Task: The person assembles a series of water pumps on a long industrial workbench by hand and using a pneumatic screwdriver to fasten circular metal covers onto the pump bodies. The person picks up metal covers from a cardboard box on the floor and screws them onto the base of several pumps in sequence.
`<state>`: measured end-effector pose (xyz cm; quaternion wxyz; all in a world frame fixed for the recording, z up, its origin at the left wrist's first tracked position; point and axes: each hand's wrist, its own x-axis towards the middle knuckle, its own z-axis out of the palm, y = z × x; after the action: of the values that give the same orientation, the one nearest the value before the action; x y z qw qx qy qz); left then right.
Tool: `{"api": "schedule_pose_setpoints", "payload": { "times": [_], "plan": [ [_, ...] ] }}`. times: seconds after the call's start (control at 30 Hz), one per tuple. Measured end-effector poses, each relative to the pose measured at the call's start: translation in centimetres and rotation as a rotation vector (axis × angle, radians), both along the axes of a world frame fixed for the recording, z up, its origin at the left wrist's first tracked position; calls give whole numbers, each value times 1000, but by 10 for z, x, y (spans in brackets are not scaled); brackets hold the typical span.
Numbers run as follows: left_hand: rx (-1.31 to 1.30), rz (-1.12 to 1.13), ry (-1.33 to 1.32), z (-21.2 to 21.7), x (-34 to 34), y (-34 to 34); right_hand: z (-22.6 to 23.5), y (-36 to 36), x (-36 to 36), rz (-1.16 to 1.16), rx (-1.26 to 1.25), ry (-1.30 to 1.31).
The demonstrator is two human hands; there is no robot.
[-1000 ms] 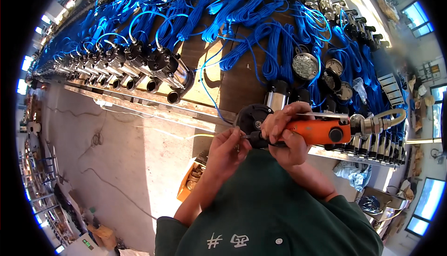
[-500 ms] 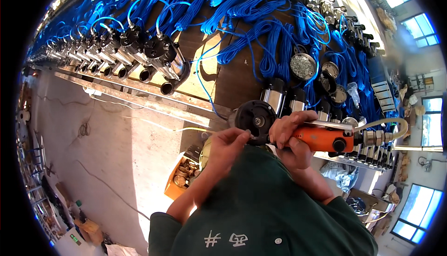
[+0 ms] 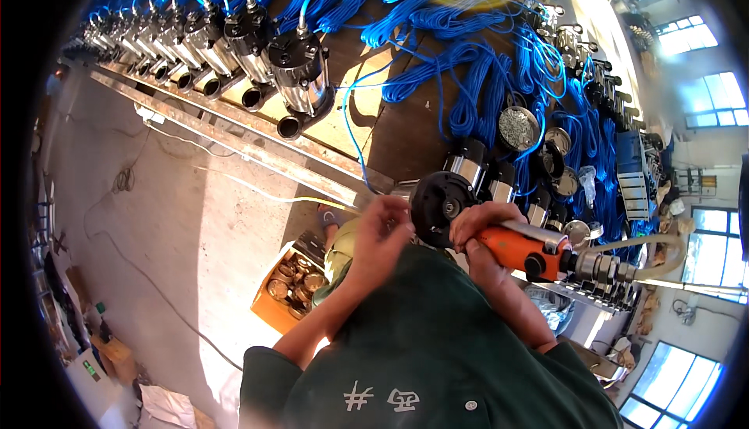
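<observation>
My right hand is wrapped around an orange air-powered driver with a silver lever on top. Its front end is hidden behind my fingers, beside the round black end of a pump with a steel body. That pump lies on its side on the bench edge, its round end turned toward me. At the left rim of this end is my left hand, fingers loosely curled with a gap to the thumb. I see nothing in it, and cannot tell whether the fingertips touch the pump.
Steel-and-black pumps stand in a row along the bench edge, with blue cable bundles behind. A round tin of small metal parts sits to the right. A pale hose trails from the driver. Below left is a carton of round parts.
My left hand has drawn back from the pump's face to its left rim, and its pinch has loosened. The driver tilts down more to the right. The whole view has shifted.
</observation>
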<state>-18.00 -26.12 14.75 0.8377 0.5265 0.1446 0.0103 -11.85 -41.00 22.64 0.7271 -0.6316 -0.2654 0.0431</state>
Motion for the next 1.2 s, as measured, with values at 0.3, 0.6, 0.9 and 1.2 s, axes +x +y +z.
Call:
{"api": "schedule_pose_setpoints", "payload": {
  "times": [0.3, 0.6, 0.9, 1.2],
  "plan": [
    [-577, 203, 233, -20, 4, 14, -12, -18, 3, 20, -52, -3],
    [-546, -18, 262, 18, 17, 7, 15, -13, 11, -83, 349, 1],
    [-313, -55, 164, -40, 146, -26, -29, -56, 68, -531, 297, 110],
    [-261, -428, 374, -88, 215, -55, -60, -96, 107, -580, 321, 240]
  ]
}}
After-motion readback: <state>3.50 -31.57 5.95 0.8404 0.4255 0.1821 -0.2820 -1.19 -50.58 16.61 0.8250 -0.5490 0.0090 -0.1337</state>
